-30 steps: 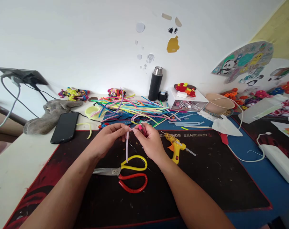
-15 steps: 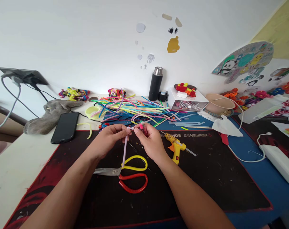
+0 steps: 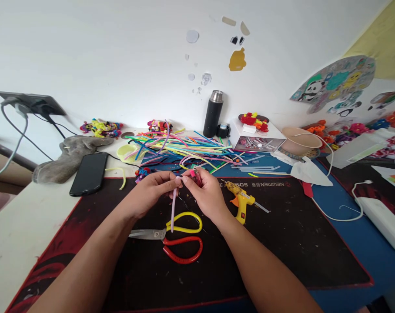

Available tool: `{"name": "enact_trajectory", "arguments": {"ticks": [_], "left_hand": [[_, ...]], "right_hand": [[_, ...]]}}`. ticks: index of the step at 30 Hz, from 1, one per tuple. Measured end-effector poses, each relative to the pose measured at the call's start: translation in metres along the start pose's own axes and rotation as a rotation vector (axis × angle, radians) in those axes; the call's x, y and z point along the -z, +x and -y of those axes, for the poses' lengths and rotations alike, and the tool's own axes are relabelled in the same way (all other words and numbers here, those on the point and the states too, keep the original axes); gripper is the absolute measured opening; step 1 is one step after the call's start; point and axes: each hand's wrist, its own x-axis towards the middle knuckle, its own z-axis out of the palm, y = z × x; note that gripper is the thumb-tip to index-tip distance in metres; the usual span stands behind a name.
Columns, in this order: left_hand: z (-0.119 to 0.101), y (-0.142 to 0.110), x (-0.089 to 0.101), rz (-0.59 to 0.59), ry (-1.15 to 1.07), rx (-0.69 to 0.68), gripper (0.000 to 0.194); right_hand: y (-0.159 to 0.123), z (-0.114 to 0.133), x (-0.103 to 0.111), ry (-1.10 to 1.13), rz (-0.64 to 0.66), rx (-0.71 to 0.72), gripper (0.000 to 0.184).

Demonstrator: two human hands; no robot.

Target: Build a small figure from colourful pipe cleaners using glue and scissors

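Observation:
Over the dark mat, my left hand (image 3: 155, 191) is closed in a pinch on a pale lilac pipe cleaner (image 3: 173, 211), whose free end hangs down. Fingertips of my right hand (image 3: 205, 191) meet the left ones at the pipe cleaner's upper end. A small pink and dark red thing (image 3: 195, 174) shows among my right fingers; its kind I cannot make out. Below the hands lie scissors (image 3: 184, 250) with one yellow and one red handle, blades to the left. A yellow glue gun (image 3: 240, 201) with a glue stick in it rests right of my right hand.
Behind the hands lies a heap of coloured pipe cleaners (image 3: 184, 148). A black phone (image 3: 89, 174) is at the left, near a grey plush toy (image 3: 63, 158). At the back stand a black thermos (image 3: 213, 114) and a white box (image 3: 258, 141); a white power strip (image 3: 382, 224) lies right.
The hanging end of the pipe cleaner has swung slightly right. My fingertips have drawn closer together and cover more of its upper end.

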Motion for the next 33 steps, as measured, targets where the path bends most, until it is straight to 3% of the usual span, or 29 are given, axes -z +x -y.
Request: {"name": "enact_trajectory", "arguments": {"ticks": [9, 16, 22, 28, 33], "left_hand": [[0.0033, 0.0004, 0.0035, 0.046, 0.08, -0.013, 0.044], [0.0015, 0.0008, 0.0017, -0.047, 0.026, -0.047, 0.043], [0.0006, -0.0004, 0.0023, 0.058, 0.103, -0.023, 0.045], [0.0007, -0.0015, 0.0074, -0.08, 0.091, -0.076, 0.04], [0.0016, -0.0018, 0.0099, -0.056, 0.198, -0.053, 0.044]], "right_hand": [[0.0004, -0.0006, 0.0006, -0.009, -0.013, 0.002, 0.02], [0.0018, -0.008, -0.0006, 0.155, 0.02, -0.077, 0.034], [0.0016, -0.0077, 0.0002, 0.151, 0.053, -0.104, 0.037], [0.0011, -0.0068, 0.0013, 0.067, 0.032, -0.122, 0.033], [0.0004, -0.0027, 0.0003, 0.009, 0.056, -0.084, 0.031]]}}
